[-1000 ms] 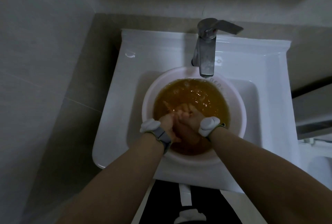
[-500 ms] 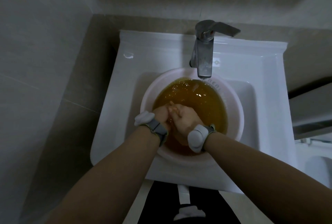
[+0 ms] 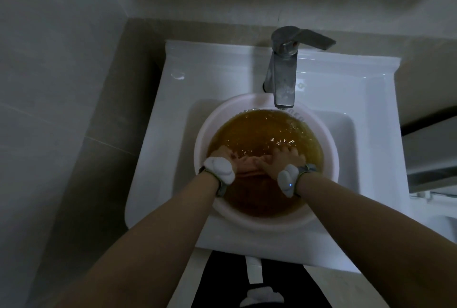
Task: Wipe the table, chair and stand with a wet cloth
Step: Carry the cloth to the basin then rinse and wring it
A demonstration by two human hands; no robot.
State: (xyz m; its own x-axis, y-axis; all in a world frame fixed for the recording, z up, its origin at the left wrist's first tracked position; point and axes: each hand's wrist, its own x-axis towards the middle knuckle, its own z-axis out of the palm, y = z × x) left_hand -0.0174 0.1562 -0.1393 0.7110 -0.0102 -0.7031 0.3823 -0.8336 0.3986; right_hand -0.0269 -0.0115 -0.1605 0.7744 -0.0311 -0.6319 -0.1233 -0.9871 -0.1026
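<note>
Resting in a white ceramic sink (image 3: 222, 80), a round pink plastic basin (image 3: 329, 159) of amber water (image 3: 262, 132) is entered by the left hand (image 3: 226, 157) and right hand (image 3: 282, 159); neither grip can be told.

pink basin (image 3: 324, 199), amber water (image 3: 264, 132), white sink (image 3: 217, 73)

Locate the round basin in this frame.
In the head view the pale basin sits centre frame inside the white sink, directly under the faucet, with both hands in its brownish water.
</note>
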